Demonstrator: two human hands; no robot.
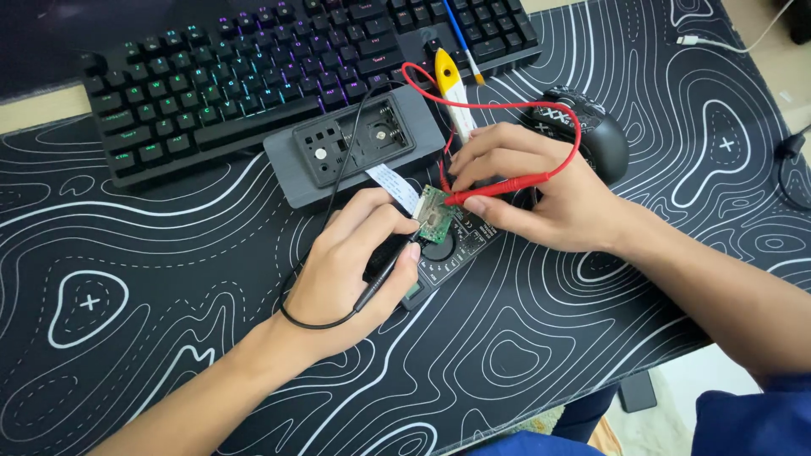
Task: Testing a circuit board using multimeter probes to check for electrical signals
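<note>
My left hand (351, 266) grips a black probe (382, 274) with its tip at a small green circuit board (433, 211). My right hand (541, 190) pinches a red probe (498, 187) whose tip touches the same board. The board lies over a black multimeter (452, 249) with a round dial. A white ribbon cable (397, 184) runs from the board to a grey box-shaped device (291, 173) with an open recessed panel. A red lead (507, 101) loops above my right hand; a black lead (308, 321) curls under my left wrist.
A backlit black keyboard (253, 67) lies at the back. A black mouse (591, 127) sits behind my right hand. A yellow-handled tool (448, 80) and a blue pen (463, 38) rest near the keyboard. A black patterned desk mat (127, 321) covers the desk; its front edge is at lower right.
</note>
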